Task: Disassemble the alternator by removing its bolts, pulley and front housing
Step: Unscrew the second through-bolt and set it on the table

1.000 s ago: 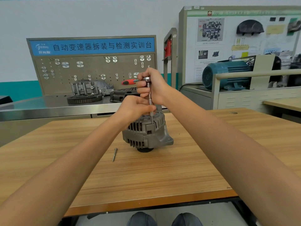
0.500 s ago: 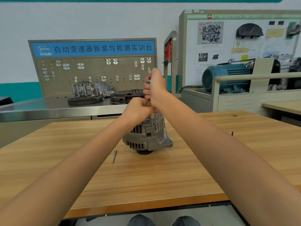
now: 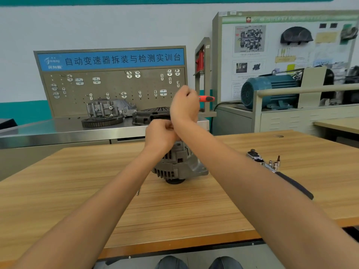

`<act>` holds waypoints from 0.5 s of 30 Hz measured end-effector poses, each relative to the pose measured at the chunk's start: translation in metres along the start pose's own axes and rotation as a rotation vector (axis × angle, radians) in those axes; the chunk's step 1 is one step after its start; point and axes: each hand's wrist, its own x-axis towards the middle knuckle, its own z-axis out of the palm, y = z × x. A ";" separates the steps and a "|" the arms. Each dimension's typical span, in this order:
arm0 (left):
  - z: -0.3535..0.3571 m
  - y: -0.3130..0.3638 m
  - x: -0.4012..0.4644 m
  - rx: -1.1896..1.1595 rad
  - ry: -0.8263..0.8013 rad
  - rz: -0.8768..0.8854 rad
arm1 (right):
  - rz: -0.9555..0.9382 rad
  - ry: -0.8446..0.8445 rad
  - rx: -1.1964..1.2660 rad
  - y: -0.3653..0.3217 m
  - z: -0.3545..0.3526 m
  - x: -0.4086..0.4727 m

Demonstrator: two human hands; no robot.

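The grey alternator (image 3: 180, 166) stands on the wooden table (image 3: 194, 210) with its black pulley (image 3: 174, 181) underneath. My right hand (image 3: 184, 105) grips the head of a T-handle wrench, whose red handle (image 3: 206, 98) sticks out to the right. My left hand (image 3: 160, 133) is curled just above the alternator, around the wrench's shaft, which it hides. A loose bolt (image 3: 138, 191) lies on the table left of the alternator, partly behind my left forearm.
A ratchet with a black grip (image 3: 295, 184) and small sockets (image 3: 274, 165) lies on the table behind my right forearm. Behind the table stands a steel bench (image 3: 58, 131) with gearbox parts, a pegboard and a blue motor (image 3: 268, 92).
The red handle has swung round from the left side of my right hand to its right side. My view has tilted, bringing the ratchet and sockets into sight.
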 end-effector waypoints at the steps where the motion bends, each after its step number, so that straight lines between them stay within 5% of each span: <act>1: 0.002 0.000 0.000 0.032 0.041 -0.002 | -0.028 0.028 -0.011 0.002 0.003 -0.001; 4: 0.007 -0.001 -0.001 0.042 0.098 -0.060 | -0.012 0.028 0.073 0.002 0.005 0.000; 11: 0.005 -0.006 -0.003 -0.170 -0.199 -0.012 | 0.263 -0.212 0.259 -0.006 -0.002 0.012; 15: 0.001 -0.012 -0.003 -0.270 -0.275 0.010 | 0.393 -0.580 0.274 -0.009 -0.012 0.022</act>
